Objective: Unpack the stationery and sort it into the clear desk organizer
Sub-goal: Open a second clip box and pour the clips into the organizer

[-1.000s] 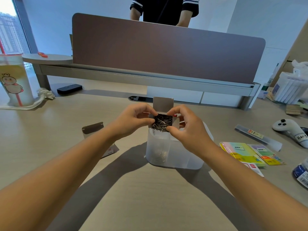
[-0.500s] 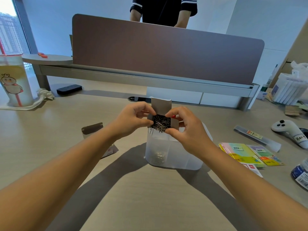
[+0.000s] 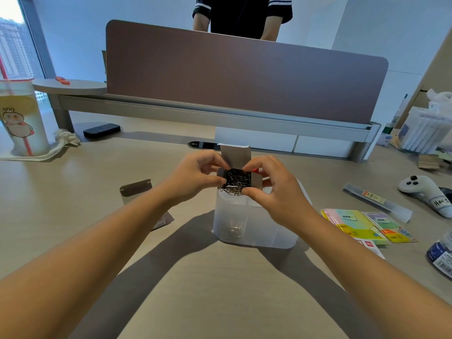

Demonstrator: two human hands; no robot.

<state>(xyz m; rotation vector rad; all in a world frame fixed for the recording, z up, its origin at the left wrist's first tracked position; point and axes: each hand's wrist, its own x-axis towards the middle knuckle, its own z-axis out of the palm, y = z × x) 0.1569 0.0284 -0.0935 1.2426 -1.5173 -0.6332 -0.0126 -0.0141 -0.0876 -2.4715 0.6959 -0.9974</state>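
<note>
A small open cardboard box [image 3: 236, 156] full of metal paper clips [image 3: 237, 182] is held tilted over the left compartment of the clear desk organizer [image 3: 256, 231]. My left hand [image 3: 195, 177] pinches the box's left side and my right hand [image 3: 276, 192] pinches its right side and front edge. A clump of clips hangs over the box's lip. A few clips lie at the bottom of the left compartment. Packs of sticky notes [image 3: 354, 225] and index tabs [image 3: 389, 226] lie to the right on the desk.
An opened empty small box [image 3: 144, 199] lies left of the organizer. A long clear refill case [image 3: 376, 200], a white controller [image 3: 425, 192] and a blue tape roll [image 3: 440, 255] sit at right. A drink cup [image 3: 20, 118] stands far left. A person stands behind the brown divider [image 3: 244, 77].
The box has tipped further forward over the organizer, and the clump of clips has slid toward its lip. Both hands kept their hold.
</note>
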